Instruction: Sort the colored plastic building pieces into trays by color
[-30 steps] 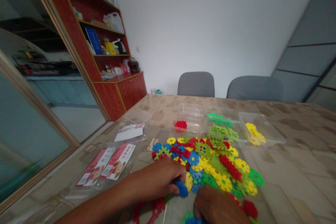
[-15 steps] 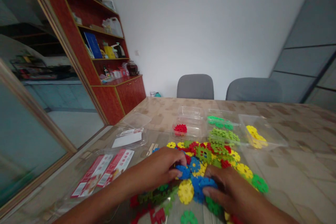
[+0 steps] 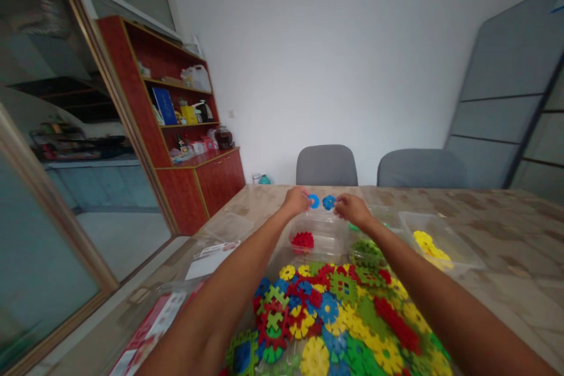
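Observation:
Both arms stretch far over the table. My left hand [image 3: 296,200] pinches a blue gear-shaped piece [image 3: 314,201], and my right hand [image 3: 351,208] pinches another blue piece [image 3: 328,202]. The two pieces hang side by side above a clear plastic tray [image 3: 324,238] that holds red pieces [image 3: 302,241]. A heap of red, yellow, green and blue interlocking pieces [image 3: 335,317] lies on the table below my forearms.
More clear trays hold green pieces [image 3: 368,249] and yellow pieces [image 3: 429,245]. Packaging with red cards [image 3: 145,335] and an empty clear lid [image 3: 229,226] lie at the left. Two grey chairs [image 3: 326,165] stand behind the table; a red shelf unit [image 3: 176,129] is at left.
Both hands lifted from the heap near me and reached forward over the trays, each carrying a blue piece. The camera tilted up.

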`<act>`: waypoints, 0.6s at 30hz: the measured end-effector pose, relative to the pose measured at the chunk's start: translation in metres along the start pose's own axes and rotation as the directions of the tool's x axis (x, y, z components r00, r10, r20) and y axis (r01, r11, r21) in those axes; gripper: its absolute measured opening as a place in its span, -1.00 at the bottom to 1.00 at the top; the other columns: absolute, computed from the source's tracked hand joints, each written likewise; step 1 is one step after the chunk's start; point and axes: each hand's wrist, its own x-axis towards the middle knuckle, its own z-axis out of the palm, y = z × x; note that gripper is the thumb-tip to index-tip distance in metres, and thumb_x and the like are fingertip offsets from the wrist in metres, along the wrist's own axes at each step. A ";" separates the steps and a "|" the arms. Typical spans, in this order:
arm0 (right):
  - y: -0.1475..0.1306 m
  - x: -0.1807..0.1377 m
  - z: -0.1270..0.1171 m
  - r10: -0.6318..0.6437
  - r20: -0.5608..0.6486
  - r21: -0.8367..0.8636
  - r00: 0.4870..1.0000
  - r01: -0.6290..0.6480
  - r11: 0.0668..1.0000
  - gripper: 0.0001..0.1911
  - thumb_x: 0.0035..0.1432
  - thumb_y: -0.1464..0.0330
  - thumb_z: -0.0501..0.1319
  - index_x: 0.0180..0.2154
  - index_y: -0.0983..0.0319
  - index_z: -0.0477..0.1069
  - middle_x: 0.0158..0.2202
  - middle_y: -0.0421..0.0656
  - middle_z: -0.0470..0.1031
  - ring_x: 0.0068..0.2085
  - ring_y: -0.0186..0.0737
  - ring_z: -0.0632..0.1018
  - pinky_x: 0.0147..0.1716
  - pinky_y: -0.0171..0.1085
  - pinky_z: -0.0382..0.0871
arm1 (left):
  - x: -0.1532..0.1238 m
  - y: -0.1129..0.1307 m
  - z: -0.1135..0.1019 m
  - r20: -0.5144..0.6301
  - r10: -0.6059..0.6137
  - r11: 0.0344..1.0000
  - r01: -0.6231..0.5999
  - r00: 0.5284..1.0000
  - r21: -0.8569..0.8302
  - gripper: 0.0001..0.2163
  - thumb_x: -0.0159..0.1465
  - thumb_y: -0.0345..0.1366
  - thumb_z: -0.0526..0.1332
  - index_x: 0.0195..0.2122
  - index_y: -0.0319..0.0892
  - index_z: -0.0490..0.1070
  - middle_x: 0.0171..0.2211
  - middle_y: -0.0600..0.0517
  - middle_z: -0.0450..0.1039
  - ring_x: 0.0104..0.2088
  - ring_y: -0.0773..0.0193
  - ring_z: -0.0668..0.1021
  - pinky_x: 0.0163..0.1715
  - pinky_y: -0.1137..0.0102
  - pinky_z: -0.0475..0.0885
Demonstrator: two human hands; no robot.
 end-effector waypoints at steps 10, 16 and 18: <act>0.033 -0.092 -0.021 -0.128 0.134 0.245 0.983 0.093 0.965 -0.74 0.24 0.19 0.18 -0.18 0.24 0.45 -0.46 -0.23 0.50 -0.47 -0.27 0.49 -0.49 -0.31 0.39 | -0.063 -0.028 0.003 0.077 0.031 0.998 -0.026 0.997 -0.061 -0.83 0.37 -0.32 0.23 -0.06 -0.26 0.46 -0.15 -0.05 0.51 -0.20 0.18 0.57 -0.19 0.24 0.51; 0.035 -0.177 -0.030 -0.300 0.323 -0.056 0.898 0.334 0.941 -0.74 0.30 0.25 0.06 -0.34 0.19 0.45 -0.46 -0.19 0.49 -0.46 -0.24 0.44 -0.48 -0.31 0.23 | -0.155 -0.010 0.007 0.315 0.201 0.980 -0.187 0.928 -0.075 -0.82 0.24 -0.45 0.28 -0.13 -0.17 0.55 -0.20 0.02 0.58 -0.20 0.20 0.57 -0.13 0.37 0.42; 0.032 -0.194 -0.026 -0.306 0.376 -0.131 0.874 0.377 0.917 -0.70 0.34 0.28 0.02 -0.39 0.18 0.41 -0.42 -0.18 0.51 -0.42 -0.23 0.46 -0.43 -0.30 0.26 | -0.173 -0.003 0.007 0.375 0.250 0.962 -0.272 0.893 0.005 -0.75 0.24 -0.45 0.31 -0.05 -0.14 0.52 -0.08 -0.02 0.54 -0.09 0.13 0.55 -0.03 0.33 0.38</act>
